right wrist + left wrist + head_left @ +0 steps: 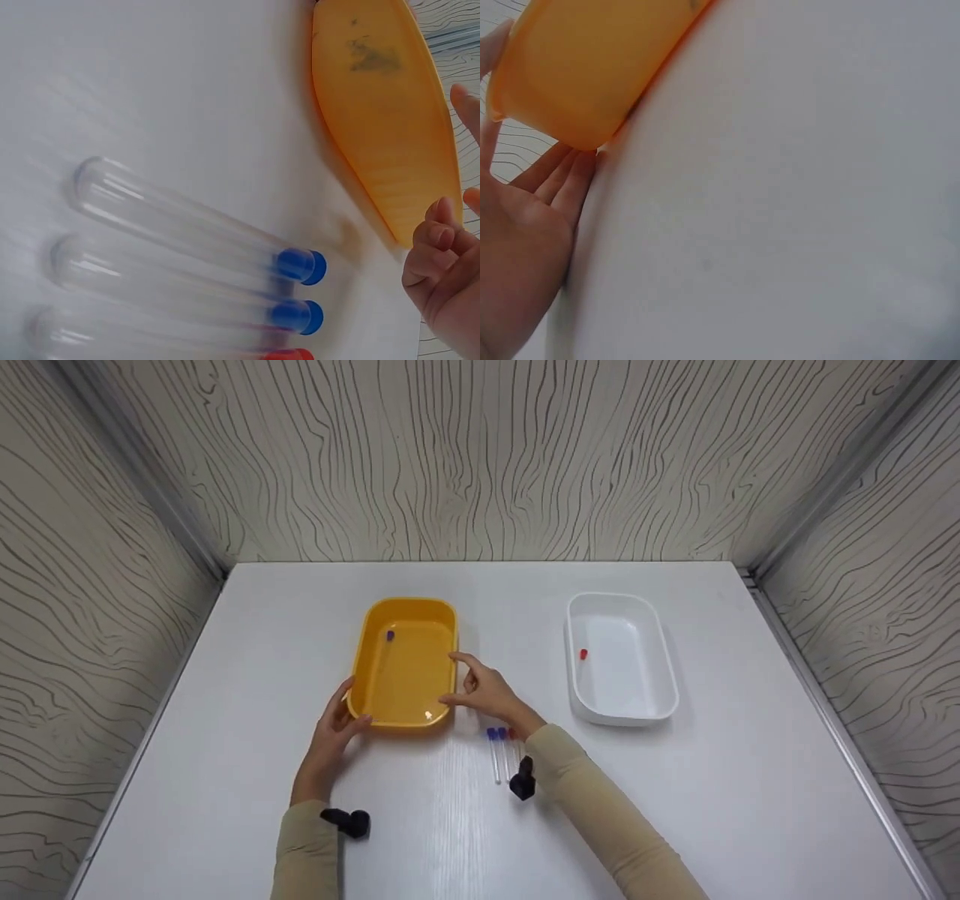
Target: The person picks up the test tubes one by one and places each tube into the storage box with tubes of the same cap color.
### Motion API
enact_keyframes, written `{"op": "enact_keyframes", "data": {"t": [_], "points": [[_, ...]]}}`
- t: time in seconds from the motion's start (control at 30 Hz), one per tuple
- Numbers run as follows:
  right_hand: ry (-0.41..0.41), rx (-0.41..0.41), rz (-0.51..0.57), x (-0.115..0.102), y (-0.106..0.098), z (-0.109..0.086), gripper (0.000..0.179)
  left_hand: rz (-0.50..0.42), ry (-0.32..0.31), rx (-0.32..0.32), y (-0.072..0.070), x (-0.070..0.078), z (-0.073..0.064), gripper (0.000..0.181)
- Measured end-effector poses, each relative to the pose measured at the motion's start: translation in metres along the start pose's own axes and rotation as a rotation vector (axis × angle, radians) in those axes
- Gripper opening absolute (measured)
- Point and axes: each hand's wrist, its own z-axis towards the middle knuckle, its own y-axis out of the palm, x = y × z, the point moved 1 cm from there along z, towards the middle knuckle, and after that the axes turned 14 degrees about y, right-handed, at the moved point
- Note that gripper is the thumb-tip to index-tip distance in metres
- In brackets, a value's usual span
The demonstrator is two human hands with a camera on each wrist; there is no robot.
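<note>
A yellow tray (405,675) stands left of centre, holding a clear tube with a dark blue cap (390,636). My left hand (330,739) grips its near left corner, thumb over the rim; in the left wrist view the fingers (562,176) reach against the outside near the bottom. My right hand (487,690) is at the right rim, thumb and index finger on the edge, other fingers curled outside the wall. Below the right wrist lie several capped test tubes; the right wrist view shows two blue caps (304,266) and a red cap (289,355).
To the right stands a white tray (671,690) with a red-capped tube (583,654) inside. Patterned panels (480,465) enclose the white table (720,795) at the back and both sides.
</note>
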Motion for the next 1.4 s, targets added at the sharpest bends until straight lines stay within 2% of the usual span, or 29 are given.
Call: {"op": "enact_keyframes", "data": {"t": [0.17, 0.4, 0.67, 0.83, 1.07, 1.4], "points": [[-0.008, 0.003, 0.043, 0.0, -0.005, -0.006, 0.078, 0.023, -0.009, -0.005, -0.001, 0.0, -0.001, 0.071], [-0.04, 0.007, 0.069, 0.004, -0.011, -0.015, 0.071, 0.036, 0.074, -0.012, 0.0, 0.001, 0.0, 0.069], [-0.083, 0.02, 0.047, 0.012, -0.016, -0.028, 0.065, 0.015, 0.012, -0.008, -0.001, 0.001, 0.0, 0.069], [-0.092, 0.026, 0.029, 0.012, -0.018, -0.04, 0.061, -0.01, 0.009, -0.006, -0.003, 0.0, 0.0, 0.069], [-0.099, 0.044, -0.063, 0.025, -0.022, -0.049, 0.064, -0.019, -0.029, 0.002, -0.001, -0.002, 0.0, 0.068], [-0.151, 0.069, -0.124, 0.037, -0.028, -0.063, 0.065, 0.016, 0.028, -0.006, 0.0, 0.002, 0.0, 0.069]]}}
